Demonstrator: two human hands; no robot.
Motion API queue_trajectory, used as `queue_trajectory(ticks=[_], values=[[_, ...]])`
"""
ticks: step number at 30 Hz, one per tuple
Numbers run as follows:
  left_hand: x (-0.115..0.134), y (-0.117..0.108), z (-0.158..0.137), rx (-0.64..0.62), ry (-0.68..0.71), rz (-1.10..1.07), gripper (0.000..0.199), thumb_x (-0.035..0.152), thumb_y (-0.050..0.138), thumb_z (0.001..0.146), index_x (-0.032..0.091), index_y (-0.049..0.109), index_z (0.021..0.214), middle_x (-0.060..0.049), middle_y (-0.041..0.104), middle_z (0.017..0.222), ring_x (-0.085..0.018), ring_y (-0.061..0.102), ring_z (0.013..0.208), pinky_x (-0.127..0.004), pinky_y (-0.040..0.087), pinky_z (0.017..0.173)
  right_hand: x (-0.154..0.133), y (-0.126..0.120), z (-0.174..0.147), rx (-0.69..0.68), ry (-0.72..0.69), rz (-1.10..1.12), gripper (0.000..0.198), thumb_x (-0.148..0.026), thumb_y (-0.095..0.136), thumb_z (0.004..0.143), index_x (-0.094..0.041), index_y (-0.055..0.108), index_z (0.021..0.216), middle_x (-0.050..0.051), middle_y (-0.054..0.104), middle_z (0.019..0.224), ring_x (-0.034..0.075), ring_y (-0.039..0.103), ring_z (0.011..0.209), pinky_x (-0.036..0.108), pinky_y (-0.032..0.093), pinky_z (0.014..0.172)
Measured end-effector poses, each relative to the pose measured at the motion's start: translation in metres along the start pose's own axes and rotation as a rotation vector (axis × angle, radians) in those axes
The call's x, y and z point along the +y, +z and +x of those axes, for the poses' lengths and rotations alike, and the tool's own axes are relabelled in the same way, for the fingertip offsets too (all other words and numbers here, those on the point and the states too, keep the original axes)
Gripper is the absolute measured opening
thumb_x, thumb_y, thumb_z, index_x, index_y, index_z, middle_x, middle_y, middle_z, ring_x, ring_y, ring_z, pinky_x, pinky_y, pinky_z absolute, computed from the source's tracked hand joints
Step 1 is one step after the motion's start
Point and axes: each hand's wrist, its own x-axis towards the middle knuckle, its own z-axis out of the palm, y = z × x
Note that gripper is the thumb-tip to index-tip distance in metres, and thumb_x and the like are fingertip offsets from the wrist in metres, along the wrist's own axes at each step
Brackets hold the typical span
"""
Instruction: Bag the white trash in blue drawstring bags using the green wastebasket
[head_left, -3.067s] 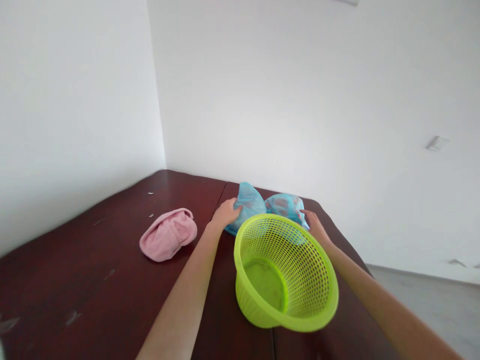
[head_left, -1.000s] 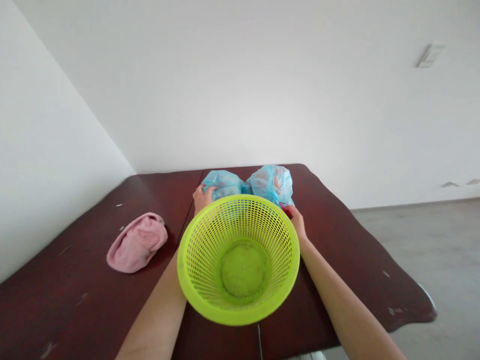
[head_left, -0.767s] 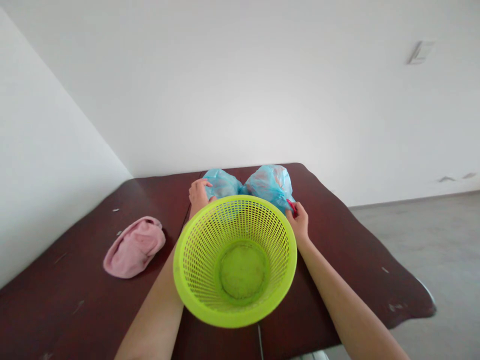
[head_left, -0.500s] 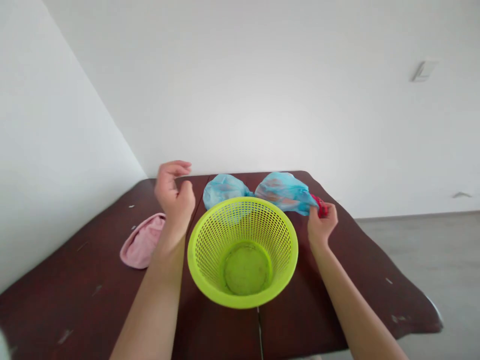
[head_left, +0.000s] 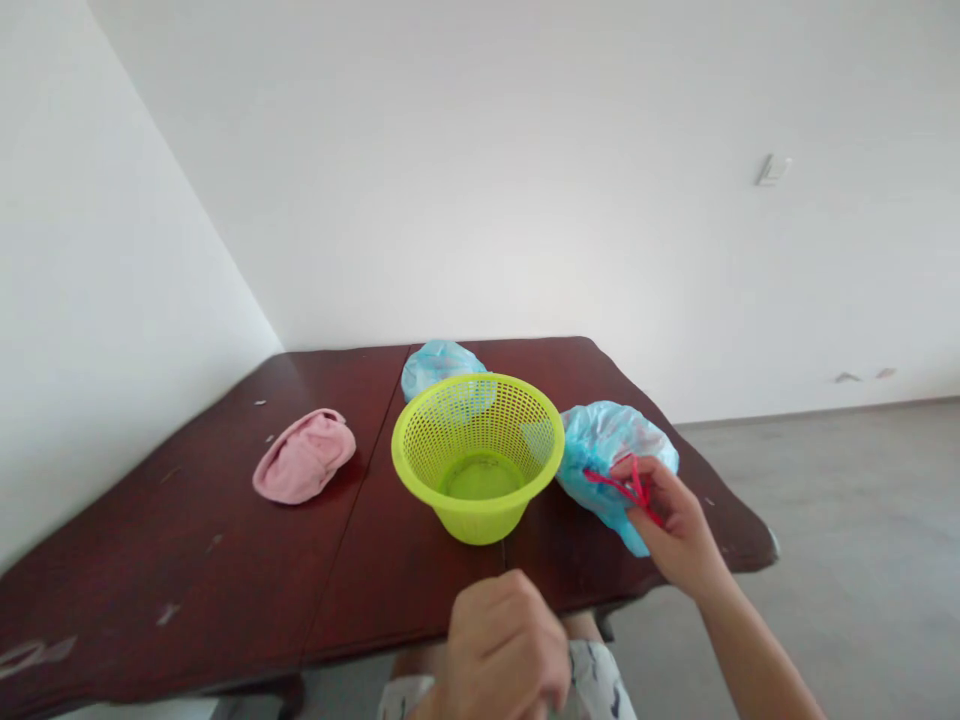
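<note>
My right hand (head_left: 667,525) pinches a thin red string (head_left: 637,490) at the near side of a blue plastic bag (head_left: 622,435). This translucent, crumpled bag rests on the table, right of a yellow-green plastic colander (head_left: 478,520) and up against it. The colander stands upright with only its bare bottom showing inside. Low in front of it is my left hand (head_left: 510,645), fingers curled in, with nothing seen in them; its fingertips are partly hidden. A second blue plastic bag (head_left: 442,362) lies behind the colander, partly covered by its rim.
A folded pink cloth item (head_left: 304,455), perhaps a cap, lies on the left of the dark red-brown table (head_left: 247,570). White walls stand behind and to the left. The table's right edge drops to a grey floor (head_left: 847,500).
My right hand has brought the right-hand bag nearer, beside the colander, and now grips its red string. My left hand has dropped from the upper left to the bottom middle and closed. The view has shifted.
</note>
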Motion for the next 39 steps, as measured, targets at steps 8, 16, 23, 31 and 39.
queue_trajectory(ticks=[8,16,23,31,39], values=[[-0.066,0.069,0.07,0.154,-0.312,-0.459,0.08,0.104,0.059,0.098,0.024,0.061,0.104,-0.005,0.065,0.1,-0.024,0.065,0.09,-0.036,0.058,0.074,-0.03,0.022,-0.094,-0.373,-0.14,-0.203,0.028,-0.004,0.059,0.09,-0.028,0.071,0.099,0.008,0.078,0.107,0.029,0.072,0.101,0.042,0.062,0.089],[-0.076,0.06,0.072,0.151,-0.171,-0.614,0.075,0.088,0.089,0.092,0.021,0.058,0.082,0.005,0.052,0.076,-0.012,0.043,0.071,-0.025,0.039,0.068,-0.074,-0.027,-0.104,-0.566,-0.18,-0.299,0.039,-0.027,0.074,0.11,-0.034,0.085,0.147,0.01,0.088,0.136,0.034,0.085,0.127,0.046,0.072,0.104],[-0.073,0.059,0.066,0.31,-0.123,-0.626,0.075,0.089,0.087,0.094,0.021,0.059,0.081,0.005,0.051,0.074,-0.012,0.041,0.071,-0.025,0.037,0.067,-0.065,-0.026,-0.082,-0.063,-0.179,-0.276,0.035,-0.039,0.06,0.125,-0.027,0.09,0.112,0.007,0.077,0.105,0.02,0.074,0.084,0.031,0.059,0.072],[-0.061,0.067,0.062,0.335,-0.105,-0.802,0.069,0.074,0.098,0.094,0.025,0.065,0.129,0.002,0.069,0.097,-0.014,0.065,0.08,-0.026,0.056,0.076,-0.027,0.033,-0.093,-0.137,-0.105,-0.346,0.035,-0.042,0.082,0.113,-0.031,0.073,0.145,0.011,0.082,0.14,0.034,0.081,0.134,0.051,0.069,0.11],[-0.07,0.065,0.058,0.123,-0.163,-0.584,0.06,0.072,0.094,0.097,0.022,0.061,0.103,-0.002,0.076,0.094,-0.016,0.068,0.077,-0.03,0.056,0.076,-0.025,0.031,-0.09,-0.041,-0.283,-0.459,0.031,-0.016,0.065,0.115,-0.031,0.08,0.138,0.015,0.072,0.154,0.031,0.08,0.136,0.053,0.072,0.11]])
